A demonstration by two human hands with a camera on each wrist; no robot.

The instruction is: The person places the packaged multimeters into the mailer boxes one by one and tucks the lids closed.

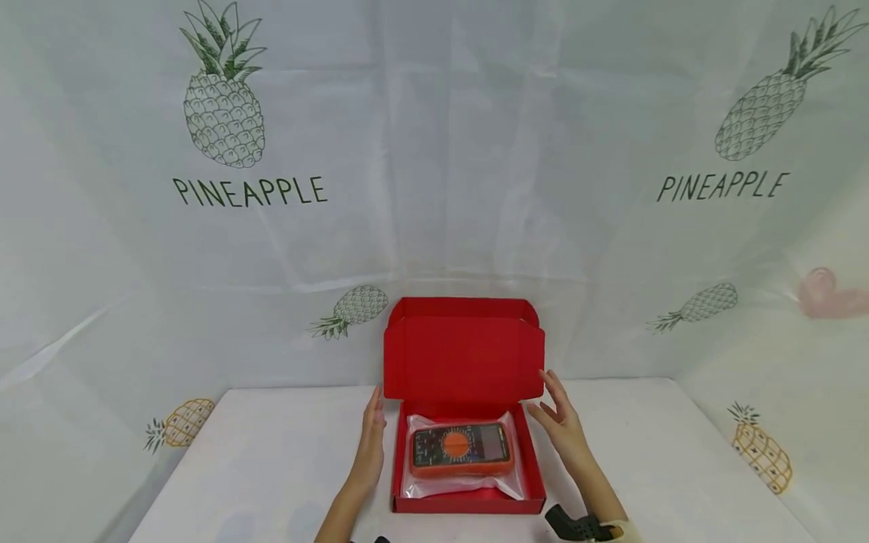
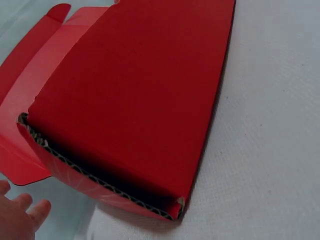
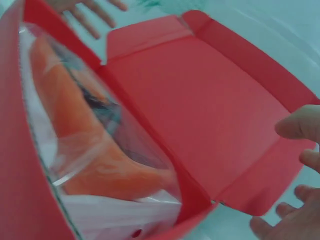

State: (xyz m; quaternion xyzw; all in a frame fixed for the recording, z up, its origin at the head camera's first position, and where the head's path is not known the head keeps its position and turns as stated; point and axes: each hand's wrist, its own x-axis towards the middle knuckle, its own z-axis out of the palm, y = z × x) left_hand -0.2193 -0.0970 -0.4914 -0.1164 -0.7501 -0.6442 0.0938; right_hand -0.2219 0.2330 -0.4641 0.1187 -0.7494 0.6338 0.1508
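Note:
A red cardboard box (image 1: 468,504) lies on the table with its lid (image 1: 465,358) raised upright at the back. Inside it is an orange multimeter (image 1: 462,469) with a round dial and a grey screen, wrapped in a clear plastic bag (image 1: 424,487). My left hand (image 1: 370,441) is beside the box's left side, fingers extended. On the other side, my right hand (image 1: 565,430) has its fingers spread near the lid's right edge. In the right wrist view the right hand's fingers (image 3: 300,125) overlap the lid's flap. Neither hand holds anything.
The white table (image 1: 285,452) stretches out on both sides of the box. Behind it hangs a pale curtain (image 1: 495,151) printed with pineapples. A black wrist strap (image 1: 577,524) is on the right wrist.

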